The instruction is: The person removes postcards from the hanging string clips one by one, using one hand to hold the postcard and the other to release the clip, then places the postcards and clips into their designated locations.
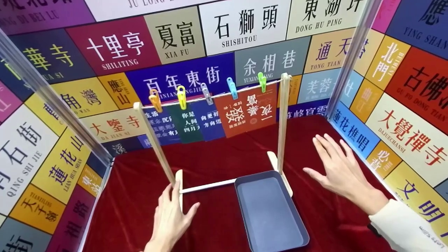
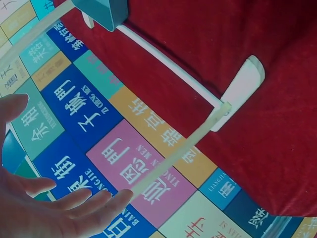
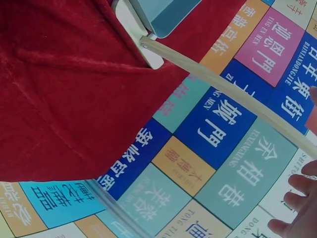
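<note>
While nothing is held by either hand, the fingers of the left hand are extended, with the thumb parted from them; the left foot of a wooden rack is overlapped by its fingertips, and whether that foot is touched cannot be told. Off to the other side, the right hand is raised apart from the rack, its fingers straight and its thumb held out. Between the hands, the rack is stood on a dark red cloth, its feet joined by a low crossbar. Between its posts a string is stretched, from which printed cards are hung by five coloured clips. Near the right foot a grey tray is laid. Beyond, the walls are covered with lettered panels.
</note>
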A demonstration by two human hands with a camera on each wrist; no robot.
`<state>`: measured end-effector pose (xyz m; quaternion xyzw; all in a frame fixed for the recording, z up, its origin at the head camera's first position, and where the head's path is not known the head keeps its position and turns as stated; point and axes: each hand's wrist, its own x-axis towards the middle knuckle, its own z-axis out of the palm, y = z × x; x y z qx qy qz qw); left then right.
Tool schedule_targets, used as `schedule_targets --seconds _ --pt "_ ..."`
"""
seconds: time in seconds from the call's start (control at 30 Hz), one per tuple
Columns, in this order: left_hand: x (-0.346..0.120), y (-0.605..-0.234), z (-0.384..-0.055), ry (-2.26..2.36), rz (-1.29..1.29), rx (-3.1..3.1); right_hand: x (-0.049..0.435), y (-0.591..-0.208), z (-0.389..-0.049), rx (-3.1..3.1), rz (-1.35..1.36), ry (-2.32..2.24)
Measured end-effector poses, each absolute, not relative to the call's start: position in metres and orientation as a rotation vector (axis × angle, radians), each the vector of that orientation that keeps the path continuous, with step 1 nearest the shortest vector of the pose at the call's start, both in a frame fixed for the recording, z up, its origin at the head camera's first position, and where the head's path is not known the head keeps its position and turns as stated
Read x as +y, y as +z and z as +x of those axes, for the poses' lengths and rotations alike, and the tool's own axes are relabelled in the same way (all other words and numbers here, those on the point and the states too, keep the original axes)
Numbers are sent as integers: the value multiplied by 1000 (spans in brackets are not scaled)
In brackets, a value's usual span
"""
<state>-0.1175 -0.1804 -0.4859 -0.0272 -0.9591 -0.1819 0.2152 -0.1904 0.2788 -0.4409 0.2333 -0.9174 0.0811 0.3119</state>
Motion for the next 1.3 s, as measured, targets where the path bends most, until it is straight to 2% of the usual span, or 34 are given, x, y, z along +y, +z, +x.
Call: schedule_targets --seconds 0.9,1.3 --pt "-137 -455 -132 -770 -114 -2611 260 -398 -210 -2417 719 264" --pt "-128 -457 -137 -768 -222 -2472 258 -387 -213 -2352 806 236"
